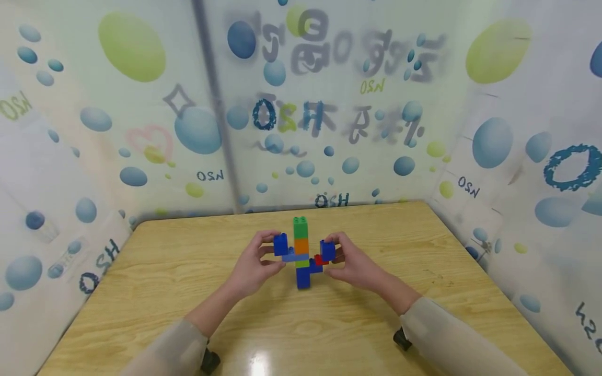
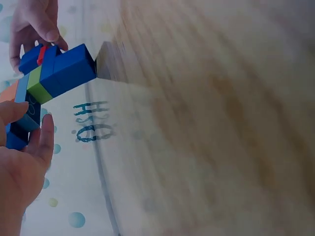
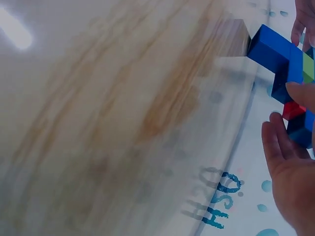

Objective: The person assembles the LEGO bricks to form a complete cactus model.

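A toy building-block model [image 1: 301, 246] stands upright on the table, its column running green, orange, light blue, lime and dark blue from top to bottom. Two side arms stick out from it, each ending in a raised blue block. My left hand [image 1: 252, 266] grips the left arm by its blue block [image 1: 280, 244], with the thumb lower, by the light blue brick. On the other side my right hand [image 1: 359, 265] holds the right arm around its blue block [image 1: 327, 250]; a red brick [image 3: 293, 110] sits under that block. The hands partly hide both arm ends in the wrist views.
The wooden table [image 1: 188, 235] stretches out on all sides of the model. A pale curtain [image 1: 301, 172] with printed dots and lettering surrounds the back and sides of the table. Light glares off the table's front.
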A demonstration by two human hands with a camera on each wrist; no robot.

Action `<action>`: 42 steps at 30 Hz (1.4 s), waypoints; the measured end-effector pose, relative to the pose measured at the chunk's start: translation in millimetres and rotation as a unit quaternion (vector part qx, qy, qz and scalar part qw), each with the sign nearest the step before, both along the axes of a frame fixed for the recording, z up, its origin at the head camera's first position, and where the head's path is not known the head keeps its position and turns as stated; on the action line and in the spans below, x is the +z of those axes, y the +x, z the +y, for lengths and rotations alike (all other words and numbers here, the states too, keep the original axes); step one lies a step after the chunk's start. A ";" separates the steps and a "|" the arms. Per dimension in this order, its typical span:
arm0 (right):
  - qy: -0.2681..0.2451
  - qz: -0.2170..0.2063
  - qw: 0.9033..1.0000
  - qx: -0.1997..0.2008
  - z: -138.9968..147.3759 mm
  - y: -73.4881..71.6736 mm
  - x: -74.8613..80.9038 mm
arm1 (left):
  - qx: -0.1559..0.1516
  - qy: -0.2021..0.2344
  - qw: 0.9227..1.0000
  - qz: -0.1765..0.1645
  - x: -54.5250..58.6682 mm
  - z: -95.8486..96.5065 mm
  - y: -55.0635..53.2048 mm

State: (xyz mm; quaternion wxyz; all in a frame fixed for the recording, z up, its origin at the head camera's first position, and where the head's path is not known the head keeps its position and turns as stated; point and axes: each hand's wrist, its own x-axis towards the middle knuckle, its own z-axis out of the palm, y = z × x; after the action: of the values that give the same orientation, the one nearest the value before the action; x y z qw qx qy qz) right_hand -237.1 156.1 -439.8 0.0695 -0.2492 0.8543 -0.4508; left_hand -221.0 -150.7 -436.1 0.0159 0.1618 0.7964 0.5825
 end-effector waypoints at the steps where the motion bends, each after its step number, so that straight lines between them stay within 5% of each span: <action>1: 0.002 0.002 1.000 -0.003 -1.3 -1.2 -0.6 | 0.002 -0.002 1.000 0.000 -0.4 0.3 -2.5; 9: 0.034 0.000 0.999 -0.035 -10.0 -12.8 -7.0 | 0.010 -0.018 1.000 0.004 -8.1 3.0 -21.3; 24: 0.061 -0.053 0.996 -0.024 -3.7 -32.3 -11.0 | 0.033 -0.075 0.996 -0.023 -19.5 7.9 -44.1; 42: 0.134 -0.076 0.987 -0.053 -3.1 -51.7 -13.7 | 0.045 -0.166 0.983 -0.066 -24.9 13.5 -67.9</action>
State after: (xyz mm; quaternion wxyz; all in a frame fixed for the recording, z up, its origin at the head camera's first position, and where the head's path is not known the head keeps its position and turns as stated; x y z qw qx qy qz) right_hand -288.8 153.1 -453.5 0.1425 -0.1572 0.9112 -0.3530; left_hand -288.8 -137.2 -461.0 0.0690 0.0826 0.8857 0.4516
